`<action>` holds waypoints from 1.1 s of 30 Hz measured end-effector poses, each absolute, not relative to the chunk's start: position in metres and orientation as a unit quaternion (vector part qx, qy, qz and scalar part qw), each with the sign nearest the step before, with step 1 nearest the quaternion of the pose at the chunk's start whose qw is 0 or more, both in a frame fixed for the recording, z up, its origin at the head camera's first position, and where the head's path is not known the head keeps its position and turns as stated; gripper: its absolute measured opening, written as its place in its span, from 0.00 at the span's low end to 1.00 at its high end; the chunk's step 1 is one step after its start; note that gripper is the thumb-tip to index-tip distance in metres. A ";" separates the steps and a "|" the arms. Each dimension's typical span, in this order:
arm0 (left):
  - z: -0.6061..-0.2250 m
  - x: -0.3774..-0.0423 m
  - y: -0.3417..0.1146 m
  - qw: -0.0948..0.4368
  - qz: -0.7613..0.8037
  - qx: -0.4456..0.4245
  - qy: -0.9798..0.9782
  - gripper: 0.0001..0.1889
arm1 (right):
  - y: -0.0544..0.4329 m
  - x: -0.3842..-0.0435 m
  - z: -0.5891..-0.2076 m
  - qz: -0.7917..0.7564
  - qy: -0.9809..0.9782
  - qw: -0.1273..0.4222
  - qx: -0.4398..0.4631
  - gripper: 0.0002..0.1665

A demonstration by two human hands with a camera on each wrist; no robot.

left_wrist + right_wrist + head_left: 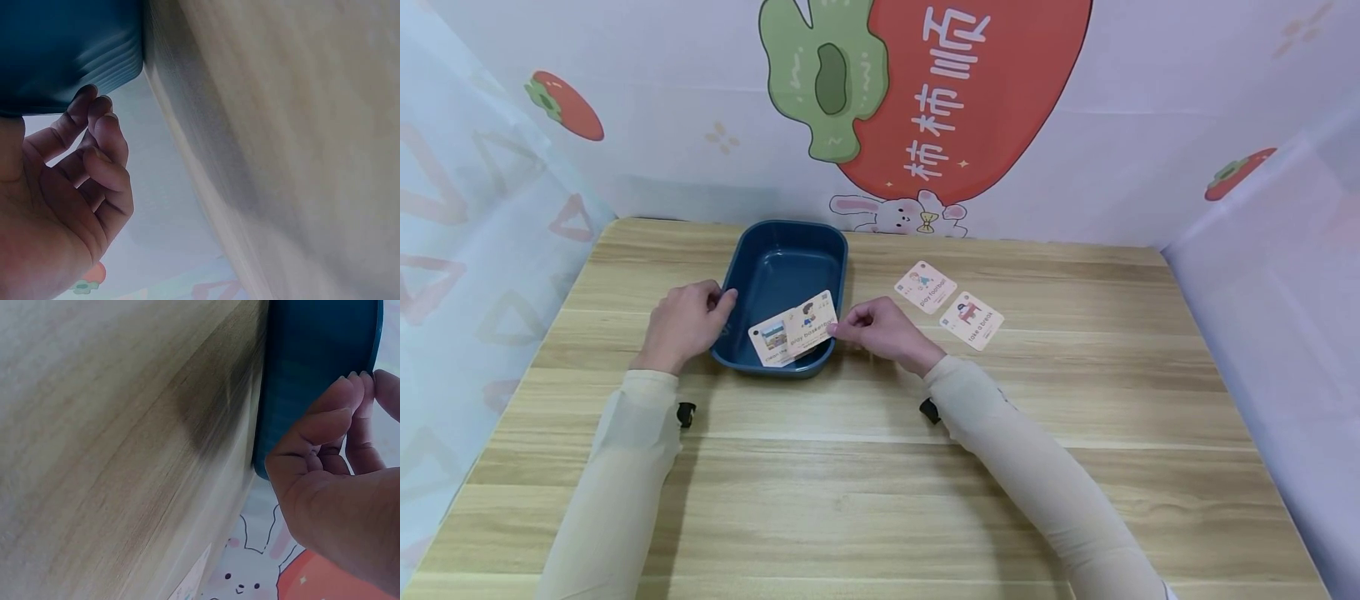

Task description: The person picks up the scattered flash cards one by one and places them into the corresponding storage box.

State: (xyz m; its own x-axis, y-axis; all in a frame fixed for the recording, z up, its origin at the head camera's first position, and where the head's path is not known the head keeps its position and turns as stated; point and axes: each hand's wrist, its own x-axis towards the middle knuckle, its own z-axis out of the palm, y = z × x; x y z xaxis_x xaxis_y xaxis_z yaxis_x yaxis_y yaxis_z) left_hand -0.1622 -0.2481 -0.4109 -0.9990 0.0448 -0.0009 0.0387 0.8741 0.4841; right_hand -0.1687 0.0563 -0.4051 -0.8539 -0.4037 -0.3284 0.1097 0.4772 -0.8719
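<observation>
A deep blue plastic bin [778,223] stands at the back left of the wooden table. My left hand [687,321] grips its left rim, thumb over the edge; in the left wrist view its curled fingers [112,140] bend up against the outer wall. At the right rim, my right hand [880,331] pinches the bin's edge, with fingertips [350,387] outside and the thumb over the top. Inside lie two overlapping picture cards: a "play basketball" card [810,317] on top, its corner by my right thumb, and a partly hidden "clean the" card [769,335] beneath.
To the right of the bin, a "play football" card [925,286] and a "take a break" card [972,321] lie face up on the table [865,500]. A printed cloth backdrop [1112,167] rises behind the table's back edge.
</observation>
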 end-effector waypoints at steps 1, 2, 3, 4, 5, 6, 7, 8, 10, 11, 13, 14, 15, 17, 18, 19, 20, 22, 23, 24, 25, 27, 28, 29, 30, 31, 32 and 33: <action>-0.411 -0.162 -0.248 0.006 0.251 0.022 0.968 0.24 | 0.056 -0.169 -0.405 -0.502 0.821 0.256 -0.089 0.19; -0.411 -0.162 -0.248 0.006 0.250 0.021 0.968 0.24 | 0.056 -0.168 -0.405 -0.500 0.822 0.257 -0.090 0.19; -0.411 -0.162 -0.248 0.007 0.251 0.020 0.968 0.24 | 0.055 -0.168 -0.404 -0.499 0.822 0.259 -0.089 0.19; -0.411 -0.162 -0.248 0.007 0.251 0.020 0.968 0.24 | 0.055 -0.168 -0.404 -0.497 0.823 0.259 -0.089 0.19; -0.411 -0.162 -0.248 0.008 0.251 0.020 0.968 0.24 | 0.055 -0.168 -0.404 -0.496 0.824 0.260 -0.088 0.19; -0.411 -0.162 -0.248 0.008 0.251 0.020 0.968 0.24 | 0.054 -0.168 -0.404 -0.494 0.825 0.261 -0.088 0.19; -0.411 -0.162 -0.248 0.009 0.251 0.020 0.968 0.25 | 0.054 -0.168 -0.404 -0.492 0.826 0.261 -0.088 0.20; -0.411 -0.162 -0.248 0.009 0.251 0.020 0.968 0.24 | 0.054 -0.168 -0.404 -0.490 0.827 0.261 -0.089 0.20; -0.411 -0.162 -0.248 0.010 0.252 0.021 0.967 0.25 | 0.053 -0.168 -0.405 -0.488 0.829 0.260 -0.089 0.21; -0.411 -0.162 -0.247 0.009 0.252 0.021 0.967 0.25 | 0.053 -0.168 -0.405 -0.487 0.829 0.259 -0.089 0.22; -0.411 -0.162 -0.247 0.010 0.252 0.022 0.967 0.25 | 0.053 -0.168 -0.406 -0.486 0.831 0.256 -0.088 0.23; -0.411 -0.162 -0.247 0.010 0.252 0.021 0.968 0.25 | 0.052 -0.168 -0.406 -0.485 0.832 0.254 -0.087 0.23; -0.411 -0.162 -0.247 0.010 0.252 0.021 0.968 0.25 | 0.052 -0.168 -0.406 -0.485 0.833 0.253 -0.086 0.23; -0.411 -0.162 -0.247 0.010 0.252 0.020 0.968 0.24 | 0.052 -0.167 -0.407 -0.485 0.834 0.250 -0.083 0.23; -0.411 -0.162 -0.248 0.010 0.252 0.020 0.967 0.24 | 0.052 -0.167 -0.407 -0.484 0.835 0.249 -0.081 0.23; -0.412 -0.162 -0.248 0.009 0.252 0.020 0.967 0.24 | 0.052 -0.167 -0.407 -0.484 0.835 0.249 -0.080 0.23; -0.412 -0.162 -0.248 0.009 0.252 0.020 0.967 0.24 | 0.052 -0.167 -0.407 -0.484 0.836 0.248 -0.080 0.23; -0.412 -0.162 -0.248 0.008 0.252 0.021 0.967 0.24 | 0.051 -0.167 -0.407 -0.483 0.837 0.246 -0.080 0.23; -0.412 -0.162 -0.248 0.006 0.251 0.021 0.968 0.24 | 0.051 -0.166 -0.407 -0.482 0.837 0.246 -0.080 0.23; -0.413 -0.162 -0.248 0.006 0.251 0.022 0.968 0.24 | 0.051 -0.166 -0.407 -0.482 0.837 0.246 -0.080 0.23; -0.413 -0.162 -0.248 0.005 0.250 0.021 0.968 0.24 | 0.051 -0.166 -0.406 -0.481 0.838 0.245 -0.079 0.23; -0.412 -0.162 -0.248 0.003 0.250 0.019 0.968 0.24 | 0.051 -0.166 -0.406 -0.480 0.839 0.246 -0.077 0.24; -0.412 -0.162 -0.248 0.003 0.249 0.018 0.968 0.24 | 0.051 -0.165 -0.406 -0.480 0.839 0.246 -0.077 0.24; -0.412 -0.162 -0.248 0.004 0.250 0.018 0.968 0.24 | 0.051 -0.165 -0.405 -0.479 0.839 0.246 -0.077 0.24; -0.412 -0.162 -0.248 0.004 0.251 0.017 0.968 0.24 | 0.052 -0.165 -0.405 -0.479 0.839 0.247 -0.077 0.24; -0.412 -0.163 -0.248 0.004 0.251 0.016 0.968 0.24 | 0.053 -0.165 -0.405 -0.479 0.838 0.248 -0.079 0.24; -0.412 -0.163 -0.248 0.006 0.251 0.015 0.968 0.24 | 0.054 -0.165 -0.405 -0.479 0.838 0.249 -0.081 0.24; -0.412 -0.163 -0.248 0.006 0.251 0.015 0.968 0.24 | 0.055 -0.164 -0.404 -0.479 0.838 0.249 -0.083 0.24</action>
State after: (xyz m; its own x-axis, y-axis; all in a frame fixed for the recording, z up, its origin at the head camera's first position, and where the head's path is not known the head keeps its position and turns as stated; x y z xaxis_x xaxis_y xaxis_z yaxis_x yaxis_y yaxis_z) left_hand -0.1629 -0.2479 -0.4120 -0.9995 0.0317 -0.0035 0.0260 0.8731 0.4869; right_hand -0.1645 0.0550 -0.4043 -0.8623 -0.3779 -0.3370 0.0983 0.5279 -0.8436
